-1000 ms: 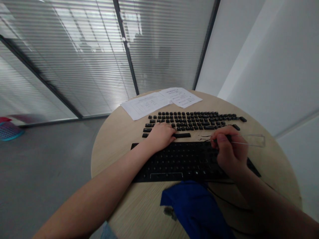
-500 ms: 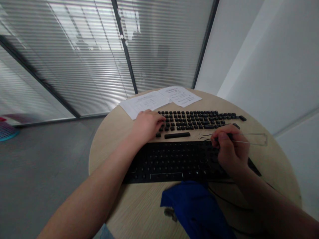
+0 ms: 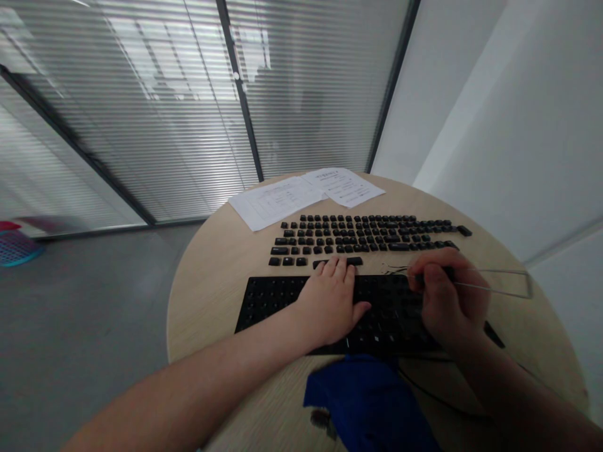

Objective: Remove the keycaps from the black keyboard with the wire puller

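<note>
My left hand point(image 3: 332, 301) lies palm down over the black keyboard point(image 3: 268, 298), its fingers stretched out and thumb spread. Its fingertips touch the long spacebar keycap point(image 3: 355, 261) just beyond the keyboard's far edge, partly covering it. Closed around the black handle of a wire keycap puller point(image 3: 448, 274) is my right hand point(image 3: 450, 298), above the keyboard's right part. Thin wire prongs point left from the fist and a longer wire loop sticks out to the right. Removed black keycaps point(image 3: 351, 241) stand in rows behind the keyboard, which shows bare key posts.
Two printed sheets point(image 3: 282, 201) lie at the table's far side. Near me, a blue cloth point(image 3: 367, 402) partly covers a small brush point(image 3: 320, 419). A cable point(image 3: 433, 393) runs to the right. On the floor at left stands a basket point(image 3: 17, 245).
My left hand has moved right and nearer, from the left end of the keycap rows to the spacebar keycap, uncovering the left keycaps. My right hand still holds the keycap puller.
</note>
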`<control>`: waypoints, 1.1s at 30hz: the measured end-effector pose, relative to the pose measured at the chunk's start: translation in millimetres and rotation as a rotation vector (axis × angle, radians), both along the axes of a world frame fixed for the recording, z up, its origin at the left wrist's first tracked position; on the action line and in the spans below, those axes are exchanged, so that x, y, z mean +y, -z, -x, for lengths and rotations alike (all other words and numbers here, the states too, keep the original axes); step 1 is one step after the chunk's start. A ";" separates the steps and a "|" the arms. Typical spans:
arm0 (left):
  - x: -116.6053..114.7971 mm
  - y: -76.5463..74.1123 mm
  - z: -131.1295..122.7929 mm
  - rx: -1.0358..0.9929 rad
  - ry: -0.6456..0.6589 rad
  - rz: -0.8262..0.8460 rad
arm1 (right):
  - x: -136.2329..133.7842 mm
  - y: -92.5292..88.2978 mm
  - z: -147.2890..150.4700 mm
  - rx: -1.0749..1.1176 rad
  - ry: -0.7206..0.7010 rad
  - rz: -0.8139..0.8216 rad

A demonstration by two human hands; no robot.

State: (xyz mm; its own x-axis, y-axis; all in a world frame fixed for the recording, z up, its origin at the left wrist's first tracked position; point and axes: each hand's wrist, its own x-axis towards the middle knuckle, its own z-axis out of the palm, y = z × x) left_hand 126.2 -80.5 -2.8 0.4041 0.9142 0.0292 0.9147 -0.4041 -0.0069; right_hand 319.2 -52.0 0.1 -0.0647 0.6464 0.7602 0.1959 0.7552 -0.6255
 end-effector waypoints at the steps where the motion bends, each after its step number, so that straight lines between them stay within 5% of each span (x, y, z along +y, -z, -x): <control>1: 1.4 2.6 1.2 -0.007 -0.016 0.002 | 0.0 0.7 -0.4 0.002 -0.002 0.008; 8: 6.8 11.4 6.6 -0.044 -0.030 0.003 | -2.0 -0.6 0.1 0.002 -0.015 0.012; 33: 11.5 1.5 11.2 -0.035 -0.078 0.089 | -3.3 -2.3 0.8 -0.005 -0.036 -0.008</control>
State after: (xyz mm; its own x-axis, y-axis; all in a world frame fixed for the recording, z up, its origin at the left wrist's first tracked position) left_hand 115.1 -69.0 -4.3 0.3319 0.9424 -0.0407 0.9424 -0.3294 0.0585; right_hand 318.4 -55.3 2.4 -0.0915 0.6378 0.7648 0.1720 0.7666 -0.6187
